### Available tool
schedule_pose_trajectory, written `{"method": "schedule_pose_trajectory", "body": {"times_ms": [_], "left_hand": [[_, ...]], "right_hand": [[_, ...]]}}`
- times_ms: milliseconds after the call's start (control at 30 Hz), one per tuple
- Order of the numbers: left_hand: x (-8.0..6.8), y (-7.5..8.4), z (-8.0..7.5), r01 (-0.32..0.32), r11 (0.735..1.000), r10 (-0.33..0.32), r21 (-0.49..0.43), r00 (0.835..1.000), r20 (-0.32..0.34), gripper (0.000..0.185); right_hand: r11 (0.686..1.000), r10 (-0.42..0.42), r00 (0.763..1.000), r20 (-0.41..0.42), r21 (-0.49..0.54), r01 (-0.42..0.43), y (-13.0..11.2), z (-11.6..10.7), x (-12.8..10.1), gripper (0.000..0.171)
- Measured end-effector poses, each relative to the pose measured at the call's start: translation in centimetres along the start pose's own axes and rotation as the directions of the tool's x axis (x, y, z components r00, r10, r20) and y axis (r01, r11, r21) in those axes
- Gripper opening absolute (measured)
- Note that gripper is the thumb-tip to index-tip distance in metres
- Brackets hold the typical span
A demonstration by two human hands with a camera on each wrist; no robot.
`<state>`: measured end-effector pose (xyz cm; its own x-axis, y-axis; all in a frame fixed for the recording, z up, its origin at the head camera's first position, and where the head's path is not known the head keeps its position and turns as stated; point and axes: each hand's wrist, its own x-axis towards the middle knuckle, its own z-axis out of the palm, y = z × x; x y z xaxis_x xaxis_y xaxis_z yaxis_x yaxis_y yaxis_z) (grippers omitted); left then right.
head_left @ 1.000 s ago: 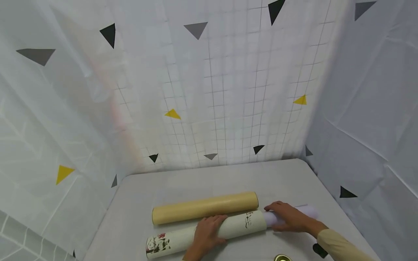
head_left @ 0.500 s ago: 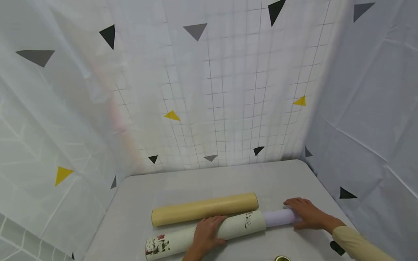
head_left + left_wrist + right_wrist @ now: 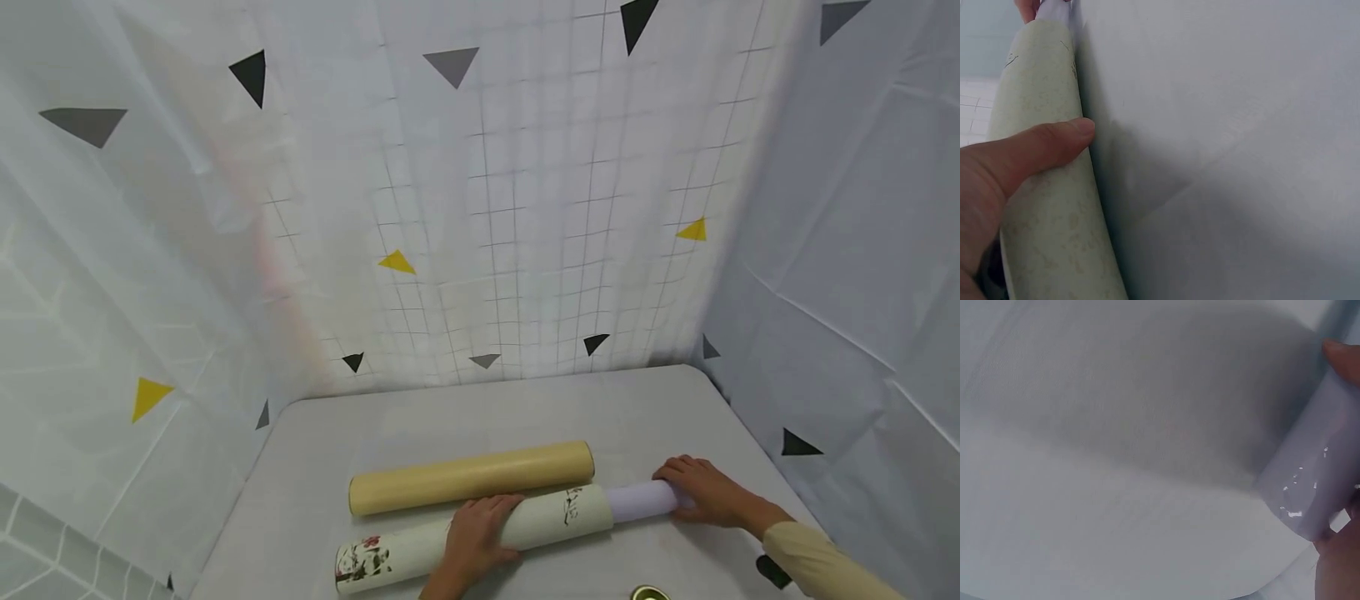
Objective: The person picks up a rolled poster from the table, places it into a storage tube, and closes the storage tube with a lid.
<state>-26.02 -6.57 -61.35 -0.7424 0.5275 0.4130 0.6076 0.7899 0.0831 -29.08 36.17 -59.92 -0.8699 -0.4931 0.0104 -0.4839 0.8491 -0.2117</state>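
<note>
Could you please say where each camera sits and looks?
Head: worn on head, facing forward and down at table; left hand and right hand show.
Left wrist: worn there, facing along printed tube; both hands partly show.
Right wrist: worn there, facing table and lilac roll; right hand partly shows.
Head and left wrist share printed tube.

Beyond the yellow tube (image 3: 472, 478), the tabletop (image 3: 480, 419) gives my hands a broad passage as far as the hanging back sheet (image 3: 525, 292), which bars the way. Only a narrow gap parts the yellow tube from the patterned tube (image 3: 558, 521) under my left hand (image 3: 474, 537). Nearer me, a gold-rimmed round object (image 3: 649, 593) and a dark object (image 3: 772, 572) obstruct low sweeps.
</note>
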Motion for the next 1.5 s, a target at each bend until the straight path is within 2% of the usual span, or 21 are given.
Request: {"method": "schedule_pose_trajectory", "body": {"times_ms": [267,600,833,1033,1233,1500], "left_hand": [[-0.5,0.2,0.2,-0.034,0.999,0.035,0.025,0.998,-0.059,0.088],[-0.9,0.2,0.4,-0.005,1.000,0.006,0.014,1.000,-0.031,0.088],[-1.2,0.3,0.4,-0.007,1.000,0.008,0.018,0.999,-0.041,0.089],[-1.1,0.4,0.2,0.003,1.000,-0.002,0.019,0.999,-0.050,0.088],[-1.1,0.5,0.1,0.007,1.000,-0.007,0.015,0.999,-0.036,0.088],[-1.0,0.5,0.0,0.002,1.000,-0.001,0.020,1.000,-0.029,0.088]], "right_hand": [[0.998,0.019,0.999,0.027,0.067,-0.020,-1.8,0.3,0.2,0.047],[0.994,-0.050,0.999,0.000,0.093,0.049,-3.6,0.2,0.7,0.048],[0.992,-0.041,0.999,0.017,0.117,0.039,-4.4,0.3,1.0,0.053],[0.982,-0.040,0.999,0.037,0.188,0.032,-4.7,0.2,1.1,0.056],[0.968,-0.042,0.997,0.059,0.249,0.026,-5.0,0.2,1.1,0.051],[0.964,-0.059,0.995,0.081,0.264,0.036,-5.6,0.2,1.5,0.051]]}}
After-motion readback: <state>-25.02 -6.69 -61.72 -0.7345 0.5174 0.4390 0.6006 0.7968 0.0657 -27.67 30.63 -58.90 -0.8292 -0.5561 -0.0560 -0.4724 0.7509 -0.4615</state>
